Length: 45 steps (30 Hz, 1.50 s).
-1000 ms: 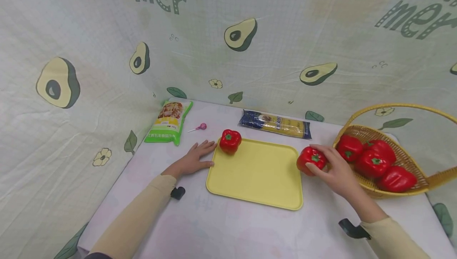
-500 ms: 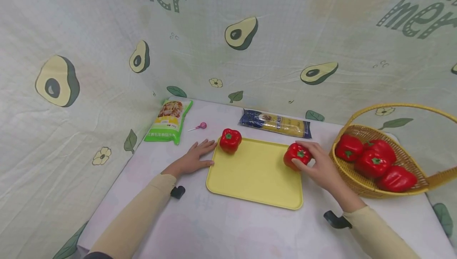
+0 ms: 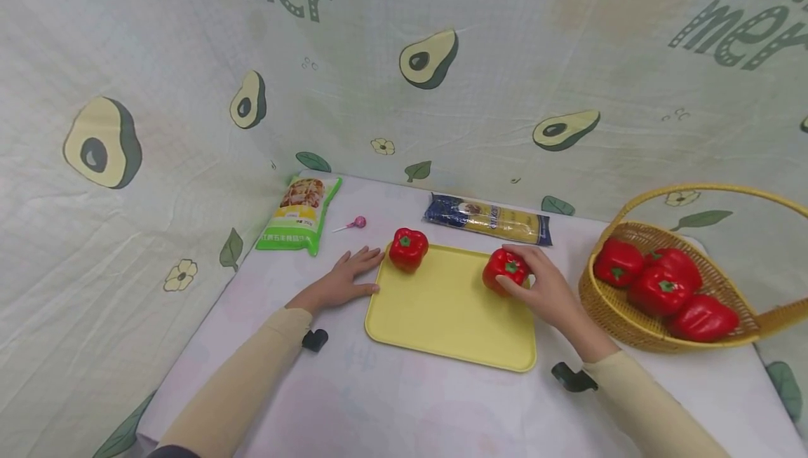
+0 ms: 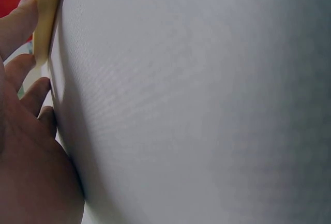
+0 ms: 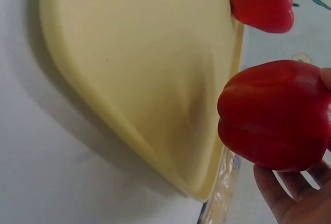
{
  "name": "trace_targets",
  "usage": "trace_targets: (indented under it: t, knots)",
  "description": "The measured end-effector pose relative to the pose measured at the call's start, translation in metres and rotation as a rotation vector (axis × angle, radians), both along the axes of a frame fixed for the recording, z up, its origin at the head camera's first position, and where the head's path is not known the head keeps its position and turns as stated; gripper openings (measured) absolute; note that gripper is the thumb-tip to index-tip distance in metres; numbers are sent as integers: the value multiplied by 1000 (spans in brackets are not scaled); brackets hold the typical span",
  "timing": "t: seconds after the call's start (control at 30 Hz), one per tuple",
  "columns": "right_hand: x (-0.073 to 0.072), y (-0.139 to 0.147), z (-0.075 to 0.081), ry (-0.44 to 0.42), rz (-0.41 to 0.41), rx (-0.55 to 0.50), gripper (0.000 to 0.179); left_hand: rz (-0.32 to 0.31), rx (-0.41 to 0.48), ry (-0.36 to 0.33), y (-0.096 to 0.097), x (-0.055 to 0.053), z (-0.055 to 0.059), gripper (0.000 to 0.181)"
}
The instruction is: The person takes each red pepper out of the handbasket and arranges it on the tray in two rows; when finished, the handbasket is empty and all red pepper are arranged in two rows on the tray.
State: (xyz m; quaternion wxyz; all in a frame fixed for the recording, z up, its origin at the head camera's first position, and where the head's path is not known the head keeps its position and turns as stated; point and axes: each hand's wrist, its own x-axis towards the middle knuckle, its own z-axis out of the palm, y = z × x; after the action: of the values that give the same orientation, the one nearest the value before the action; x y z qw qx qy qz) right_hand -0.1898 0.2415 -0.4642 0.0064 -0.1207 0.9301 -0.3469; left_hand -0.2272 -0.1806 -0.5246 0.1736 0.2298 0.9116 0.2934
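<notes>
My right hand point(image 3: 541, 285) grips a red bell pepper point(image 3: 503, 273) with a green stem, thumb on the near side and fingers behind. In the right wrist view this bell pepper point(image 5: 274, 115) hangs over the far right corner of the yellow tray point(image 3: 442, 318), its shadow on the tray below. Another red bell pepper point(image 3: 408, 250) sits in the tray's far left corner. My left hand point(image 3: 344, 280) lies flat with fingers spread at the tray's left edge. In the left wrist view the left hand's fingertips point(image 4: 28, 25) come right at the tray's rim.
A wicker basket point(image 3: 615, 318) with a tall handle and several red bell peppers stands at the right. Behind the tray lies a blue and yellow pasta packet point(image 3: 486, 219). A lollipop point(image 3: 358, 222) and a green food bag point(image 3: 299, 216) lie at the back left.
My right hand has carried the bell pepper leftward, from beside the tray's right edge to over its far right part. The left hand has stayed in place.
</notes>
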Motion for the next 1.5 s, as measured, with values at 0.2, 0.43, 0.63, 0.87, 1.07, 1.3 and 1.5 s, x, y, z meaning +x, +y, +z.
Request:
trace_targets:
  t: [0.2, 0.43, 0.63, 0.87, 1.07, 1.3, 1.5]
  knots:
    - [-6, -14, -2, 15, 28, -29, 66, -1, -7, -1, -1, 0, -1, 81]
    - [-15, -30, -3, 31, 50, -39, 66, -2, -6, -3, 0, 0, 0, 81]
    - [-23, -42, -5, 18, 58, -30, 66, 0, -7, -4, -1, -1, -1, 81]
    - [-30, -54, -7, 21, 71, -37, 67, 2, -14, -5, -2, -1, -2, 82]
    - [-34, -62, -9, 15, 67, -37, 66, -12, 10, 1, -2, -1, -1, 81]
    - [-36, -65, -13, 1, 69, -36, 68, -13, 4, 6, -2, -1, -2, 81]
    - [-37, -65, -14, -16, 64, -25, 70, -17, 10, 12, -1, -1, -1, 81]
